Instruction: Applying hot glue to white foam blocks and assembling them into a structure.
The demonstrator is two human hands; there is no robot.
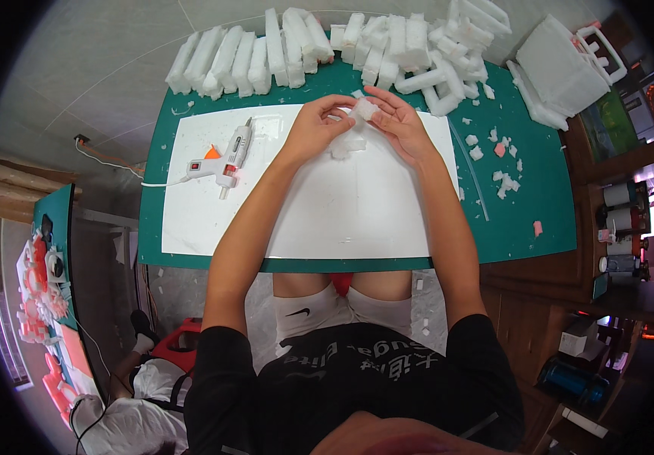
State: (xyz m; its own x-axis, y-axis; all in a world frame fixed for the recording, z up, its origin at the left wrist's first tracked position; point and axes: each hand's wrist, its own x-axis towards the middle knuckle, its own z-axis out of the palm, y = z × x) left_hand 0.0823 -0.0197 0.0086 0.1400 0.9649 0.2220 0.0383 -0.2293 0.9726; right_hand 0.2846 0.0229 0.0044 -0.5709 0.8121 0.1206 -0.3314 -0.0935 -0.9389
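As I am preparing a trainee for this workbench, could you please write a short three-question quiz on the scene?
1. What does the glue gun lie on?
A) the floor
B) the white sheet
C) a wooden shelf

2. True or false: the upright foam blocks line the table's near edge, beside the person's legs.

3. What is between the fingers of the left hand and the right hand?

Key:
1. B
2. False; they stand along the far edge.
3. A small white foam piece.
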